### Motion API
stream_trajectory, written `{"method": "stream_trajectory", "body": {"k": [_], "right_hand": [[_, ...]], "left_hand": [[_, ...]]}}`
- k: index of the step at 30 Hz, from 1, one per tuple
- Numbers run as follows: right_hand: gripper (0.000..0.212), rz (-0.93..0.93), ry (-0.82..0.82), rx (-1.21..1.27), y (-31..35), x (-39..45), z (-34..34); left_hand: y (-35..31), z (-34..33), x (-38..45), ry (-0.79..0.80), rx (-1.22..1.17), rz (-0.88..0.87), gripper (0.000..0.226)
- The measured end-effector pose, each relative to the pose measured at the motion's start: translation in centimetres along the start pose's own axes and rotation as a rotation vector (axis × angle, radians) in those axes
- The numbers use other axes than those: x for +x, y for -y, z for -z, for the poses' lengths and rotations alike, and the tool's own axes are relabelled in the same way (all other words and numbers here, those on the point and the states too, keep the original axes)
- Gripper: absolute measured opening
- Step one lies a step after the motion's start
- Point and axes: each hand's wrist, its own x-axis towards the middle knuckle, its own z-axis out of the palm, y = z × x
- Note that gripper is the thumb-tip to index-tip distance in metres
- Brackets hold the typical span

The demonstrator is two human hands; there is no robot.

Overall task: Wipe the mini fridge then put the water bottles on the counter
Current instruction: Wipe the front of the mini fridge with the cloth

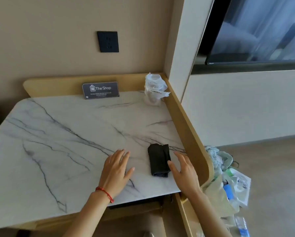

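Your left hand (116, 170) flat, open, empty on counter (57, 142); right hand (184, 173) open beside dark cloth (159, 159), thumb possibly touching it

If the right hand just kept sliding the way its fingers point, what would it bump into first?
The right hand points up the counter, between the dark folded cloth and the wooden edge rail. It would probably meet the rail first, though depth is unclear.

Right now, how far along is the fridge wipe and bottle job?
Looks barely started. The folded dark cloth lies on the marble counter, ungripped; both hands, left hand and right hand, hover open beside it. No water bottles on the counter; the fridge isn't in view. Wiping and bottles remain.
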Motion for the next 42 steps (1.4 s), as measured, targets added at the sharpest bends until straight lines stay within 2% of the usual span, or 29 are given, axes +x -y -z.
{"method": "stream_trajectory", "body": {"k": [5, 18, 26, 34, 42], "right_hand": [[0.053, -0.083, 0.110, 0.033, -1.0, 2.1, -2.2], [0.051, -0.124, 0.041, 0.153, -0.7, 3.8, -5.0], [0.045, -0.234, 0.047, 0.381, -0.7, 4.1, -4.4], [0.039, -0.306, -0.057, 0.554, 0.3, 0.0, -4.6], [0.034, -0.355, -0.110, 0.677, 2.0, -6.6, -5.9]], "left_hand": [[0.1, -3.3, 0.5, 0.015, -0.013, 0.090, 0.064], [0.8, -5.4, 0.2, 0.071, -0.028, 0.174, 0.056], [1.1, -5.1, -0.1, 0.096, -0.061, 0.166, 0.055], [2.2, -3.6, -3.4, -0.014, -0.131, 0.098, 0.059], [3.4, -1.7, -8.0, 0.001, -0.104, 0.057, 0.057]]}}
